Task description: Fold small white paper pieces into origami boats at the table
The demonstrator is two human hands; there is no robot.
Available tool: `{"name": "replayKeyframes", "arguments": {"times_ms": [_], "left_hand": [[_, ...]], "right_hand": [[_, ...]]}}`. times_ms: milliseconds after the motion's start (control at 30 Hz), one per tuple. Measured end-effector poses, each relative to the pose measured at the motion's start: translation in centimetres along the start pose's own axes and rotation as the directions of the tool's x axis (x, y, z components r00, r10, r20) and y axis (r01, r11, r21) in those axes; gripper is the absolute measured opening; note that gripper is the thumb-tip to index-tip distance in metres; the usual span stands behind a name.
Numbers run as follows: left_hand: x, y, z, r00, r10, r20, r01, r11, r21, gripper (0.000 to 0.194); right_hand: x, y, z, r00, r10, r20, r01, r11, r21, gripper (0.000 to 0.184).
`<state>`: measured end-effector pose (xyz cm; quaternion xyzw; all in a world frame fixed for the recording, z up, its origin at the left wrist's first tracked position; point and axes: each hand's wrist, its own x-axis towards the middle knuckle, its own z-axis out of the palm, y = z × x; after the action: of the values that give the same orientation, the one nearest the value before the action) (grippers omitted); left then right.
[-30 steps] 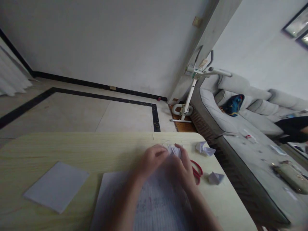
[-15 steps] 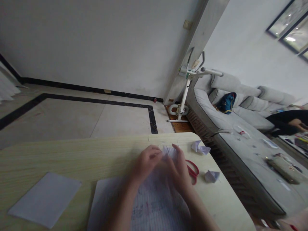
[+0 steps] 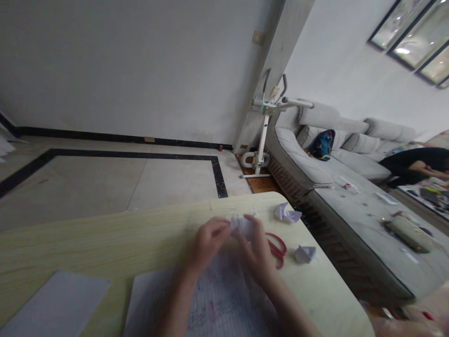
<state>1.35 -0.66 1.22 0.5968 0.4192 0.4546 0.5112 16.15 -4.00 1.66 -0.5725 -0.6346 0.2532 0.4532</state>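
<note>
A grey sofa [image 3: 347, 224] runs down the right side, with a blue bag [image 3: 323, 145] on it and a person in black [image 3: 417, 161] bent over at the far right. A pale wooden table [image 3: 140, 238] stretches across the front, and a white exercise stand [image 3: 263, 135] stands on the floor beyond it. On the table, a lined sheet [image 3: 217, 309] with blurred writing lies under the forearms, and a blank white paper [image 3: 59, 304] lies apart to its left.

The left hand [image 3: 208, 241] is curled, its thumb and forefinger nearly closed on the left edge of a small pleated paper [image 3: 242, 227]. The right hand [image 3: 257, 248] is a little wider, thumb and fingers gripping that paper's right side. The pleated paper sits between both hands, just past the lined sheet's top. Red-handled scissors [image 3: 279, 254] lie just beside the right hand, partly hidden. Near the table's right edge are two small folded papers, one farther off [image 3: 289, 215], one nearer.
</note>
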Motion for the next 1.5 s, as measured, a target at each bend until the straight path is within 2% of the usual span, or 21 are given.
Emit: {"name": "replayKeyframes", "arguments": {"times_ms": [233, 500, 733, 933, 1233, 1367, 1500], "left_hand": [[-0.03, -0.02, 0.12, 1.000, -0.001, 0.016, 0.001, 1.000, 0.014, 0.021], [0.01, 0.00, 0.17, 1.000, 0.001, 0.001, -0.001, 1.000, 0.010, 0.021], [-0.14, 0.27, 0.10, 1.000, 0.002, 0.012, -0.002, 0.999, 0.035, 0.020], [-0.18, 0.05, 0.00, 1.000, 0.006, 0.010, -0.007, 0.999, 0.051, 0.018], [-0.08, -0.29, 0.13, 0.998, -0.035, 0.043, 0.036, 0.999, -0.018, 0.016], [-0.19, -0.40, 0.25, 0.995, -0.083, 0.050, 0.084, 0.996, -0.025, 0.023], [-0.17, -0.34, 0.28, 0.998, -0.064, 0.019, 0.064, 0.998, 0.004, 0.021]], "right_hand": [[0.08, 0.04, -0.07, 0.995, 0.103, 0.002, -0.103, 0.990, 0.100, 0.031], [-0.10, 0.19, 0.22, 0.999, 0.005, -0.039, -0.004, 1.000, 0.026, 0.034], [-0.17, 0.42, 0.24, 0.999, 0.014, -0.034, -0.014, 1.000, -0.013, 0.036], [-0.26, 0.31, 0.13, 0.996, 0.086, 0.005, -0.086, 0.990, 0.110, 0.036], [0.09, 0.20, 0.37, 0.985, 0.166, 0.040, -0.171, 0.955, 0.242, 0.038], [0.08, 0.06, 0.56, 0.981, 0.194, 0.025, -0.193, 0.936, 0.294, 0.036], [0.07, -0.29, 0.58, 0.978, 0.207, 0.006, -0.199, 0.934, 0.298, 0.035]]}}
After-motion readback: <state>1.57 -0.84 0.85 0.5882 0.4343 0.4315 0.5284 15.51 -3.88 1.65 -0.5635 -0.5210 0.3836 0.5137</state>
